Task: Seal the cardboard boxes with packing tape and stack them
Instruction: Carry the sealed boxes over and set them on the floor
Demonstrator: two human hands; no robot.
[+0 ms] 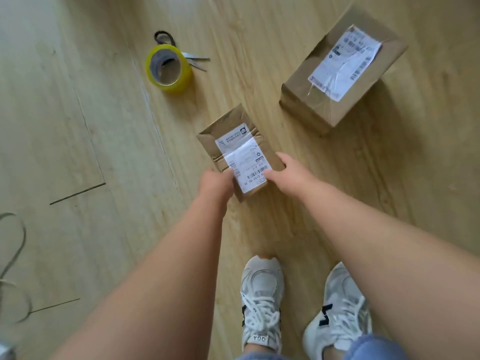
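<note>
The left hand [217, 181] and right hand [283, 168] both grip the small cardboard box [226, 131], fingers curled round its near end. From it, the larger box [309, 81] lies at 2 o'clock and the packing tape roll [179, 81] at 11 o'clock.

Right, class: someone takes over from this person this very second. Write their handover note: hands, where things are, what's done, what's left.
Left hand grips the small box at its near left edge; right hand grips its near right edge.
Larger box sits on the floor to the right, apart.
Tape roll rests over the scissors, far left.
Done: clear tape appears to cross both boxes' tops.
Left: probably set the small box on the larger one.
</note>
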